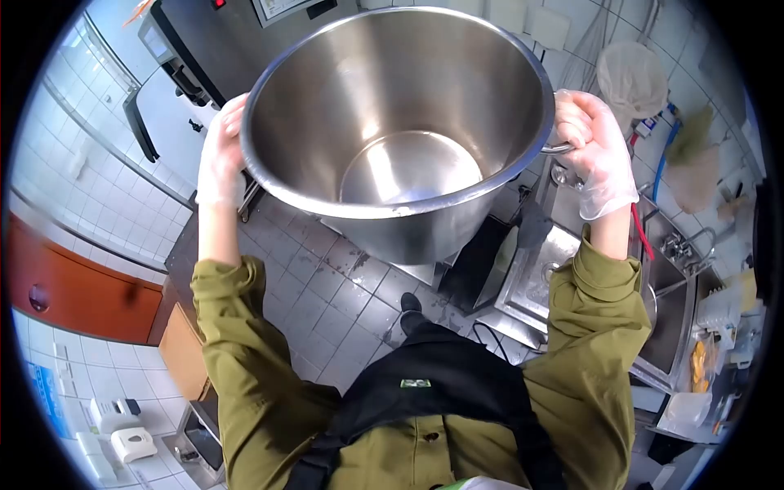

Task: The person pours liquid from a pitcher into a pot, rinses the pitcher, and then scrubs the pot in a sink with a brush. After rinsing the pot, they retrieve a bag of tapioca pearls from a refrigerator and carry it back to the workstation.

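Note:
A large, deep stainless steel pot (327,106) is held up in front of me, its mouth tilted toward me. Its inside looks bare, with light glinting off the bottom. My left hand (220,155), in a clear plastic glove, grips the pot at its left side; the handle there is hidden behind the fingers. On the right, my right hand (592,143), gloved the same way, has its fingers wrapped round the pot's metal side handle (559,149).
A steel sink (665,318) with a faucet (690,249) is at my right, beside a drainboard (539,273). A large steel appliance (229,49) stands ahead on the left. An orange door (82,286) is at far left. The tiled floor (327,286) looks wet.

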Demonstrator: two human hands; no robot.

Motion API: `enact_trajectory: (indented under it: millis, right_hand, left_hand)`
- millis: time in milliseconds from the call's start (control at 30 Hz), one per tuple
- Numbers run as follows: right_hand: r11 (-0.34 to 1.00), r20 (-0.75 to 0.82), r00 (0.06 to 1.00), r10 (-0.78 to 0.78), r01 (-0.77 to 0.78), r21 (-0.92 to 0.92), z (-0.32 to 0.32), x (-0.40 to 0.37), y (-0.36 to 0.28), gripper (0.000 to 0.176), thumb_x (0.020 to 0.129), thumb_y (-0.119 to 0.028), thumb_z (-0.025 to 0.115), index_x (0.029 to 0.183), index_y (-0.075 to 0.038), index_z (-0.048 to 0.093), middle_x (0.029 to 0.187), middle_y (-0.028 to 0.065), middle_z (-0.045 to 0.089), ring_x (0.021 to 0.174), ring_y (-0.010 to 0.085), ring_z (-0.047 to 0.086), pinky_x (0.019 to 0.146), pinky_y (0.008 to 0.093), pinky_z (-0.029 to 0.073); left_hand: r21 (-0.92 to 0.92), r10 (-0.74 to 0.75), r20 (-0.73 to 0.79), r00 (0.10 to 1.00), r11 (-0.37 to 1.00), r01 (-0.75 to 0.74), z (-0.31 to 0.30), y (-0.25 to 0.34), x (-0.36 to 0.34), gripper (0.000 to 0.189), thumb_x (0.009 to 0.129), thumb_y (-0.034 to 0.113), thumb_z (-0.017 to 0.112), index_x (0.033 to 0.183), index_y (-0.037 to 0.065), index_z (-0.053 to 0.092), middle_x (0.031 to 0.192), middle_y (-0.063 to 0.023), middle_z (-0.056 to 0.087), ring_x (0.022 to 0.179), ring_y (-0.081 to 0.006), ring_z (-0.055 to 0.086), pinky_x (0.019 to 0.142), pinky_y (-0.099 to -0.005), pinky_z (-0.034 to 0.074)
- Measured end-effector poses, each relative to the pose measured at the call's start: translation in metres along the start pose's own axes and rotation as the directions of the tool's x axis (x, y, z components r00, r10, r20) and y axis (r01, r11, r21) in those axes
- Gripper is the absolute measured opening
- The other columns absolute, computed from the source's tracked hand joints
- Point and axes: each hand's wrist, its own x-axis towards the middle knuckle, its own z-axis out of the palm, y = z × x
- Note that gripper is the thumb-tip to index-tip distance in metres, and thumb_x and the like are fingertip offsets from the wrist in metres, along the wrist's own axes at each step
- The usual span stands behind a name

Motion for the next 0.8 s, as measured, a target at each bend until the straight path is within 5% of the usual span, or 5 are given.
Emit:
enact_trajectory:
  millis: [100, 133, 167, 567, 800]
  right_hand:
    - [0.994, -0.057, 0.993, -0.105, 0.103, -0.033, -0.016, 0.040, -0.015, 0.021, 0.085, -0.006, 0.037, 0.065, -0.007, 0.034, 0.055, -0.0039, 0.024, 0.040, 0.0060, 0.020, 0.035, 0.0201, 0.017]
    - [0.990, -0.066, 0.988, -0.139, 0.137, -0.038, -0.027, 0.054, -0.021, 0.019, 0.085, -0.007, 0.038, 0.066, -0.007, 0.036, 0.055, -0.0034, 0.025, 0.041, 0.0066, 0.022, 0.035, 0.0199, 0.018]
    - [0.979, -0.110, 0.976, -0.190, 0.180, -0.094, -0.032, 0.066, -0.024, 0.019, 0.084, -0.007, 0.038, 0.066, -0.006, 0.036, 0.055, -0.0033, 0.026, 0.041, 0.0067, 0.022, 0.035, 0.0199, 0.018]
    - [0.966, -0.359, 0.897, -0.257, 0.234, -0.106, -0.100, 0.131, -0.033, 0.015, 0.081, -0.009, 0.044, 0.067, -0.006, 0.042, 0.055, -0.0026, 0.033, 0.040, 0.0070, 0.024, 0.035, 0.0205, 0.018]
    - [0.954, -0.443, 0.846, -0.297, 0.247, -0.167, -0.111, 0.141, -0.026, 0.019, 0.080, -0.009, 0.045, 0.063, -0.010, 0.038, 0.052, -0.0050, 0.028, 0.038, 0.0071, 0.022, 0.033, 0.0213, 0.017]
  left_hand:
    - [-0.245, -0.373, 0.477, 0.796, 0.813, 0.528, -0.007, -0.013, 0.098, 0.022, 0.086, 0.004, 0.044, 0.064, 0.006, 0.043, 0.047, 0.0057, 0.036, 0.037, -0.0032, 0.032, 0.034, -0.0137, 0.029]
    - [-0.224, -0.296, 0.357, 0.886, 0.894, 0.389, -0.002, -0.025, 0.120, 0.027, 0.085, 0.005, 0.045, 0.059, 0.009, 0.039, 0.047, 0.0059, 0.035, 0.036, -0.0033, 0.032, 0.034, -0.0139, 0.029]
    - [-0.257, -0.380, 0.516, 0.768, 0.786, 0.562, -0.010, -0.037, 0.160, 0.027, 0.085, 0.006, 0.045, 0.059, 0.009, 0.039, 0.046, 0.0057, 0.035, 0.036, -0.0031, 0.032, 0.034, -0.0141, 0.028]
    - [-0.157, -0.444, 0.635, 0.631, 0.726, 0.669, 0.008, -0.127, 0.296, 0.019, 0.090, 0.010, 0.039, 0.083, -0.005, 0.048, 0.051, 0.0039, 0.036, 0.041, -0.0048, 0.031, 0.038, -0.0171, 0.028]
    - [-0.030, -0.495, 0.531, 0.687, 0.800, 0.600, 0.020, -0.153, 0.319, 0.016, 0.087, 0.007, 0.041, 0.078, -0.001, 0.051, 0.050, 0.0056, 0.038, 0.039, -0.0029, 0.030, 0.037, -0.0155, 0.027]
